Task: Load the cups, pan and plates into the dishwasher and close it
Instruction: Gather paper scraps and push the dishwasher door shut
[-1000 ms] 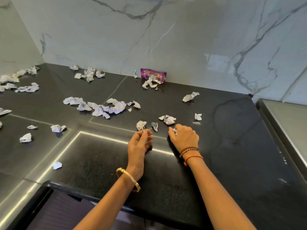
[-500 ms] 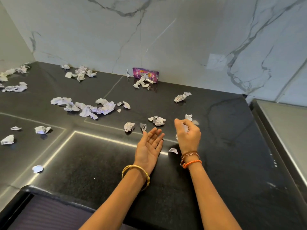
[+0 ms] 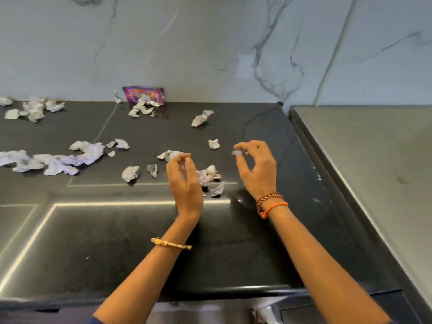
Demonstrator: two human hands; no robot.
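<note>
A: Scraps of crumpled paper [image 3: 205, 175] lie just beyond both hands; right hand [image 3: 257, 169] pinches a small bit [image 3: 237, 152], left hand [image 3: 184, 181] hangs loosely curled, holding nothing.

B: Cups, pan, plates, dishwasher?

A: None in view. Purple packet [image 3: 143, 94] at the wall; its print is unreadable.

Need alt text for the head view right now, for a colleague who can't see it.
Two bare hands hover over a dark countertop strewn with crumpled paper scraps; the right hand pinches a small scrap, the left hand is loosely curled, empty. A purple wrapper leans against the marble wall.
</note>
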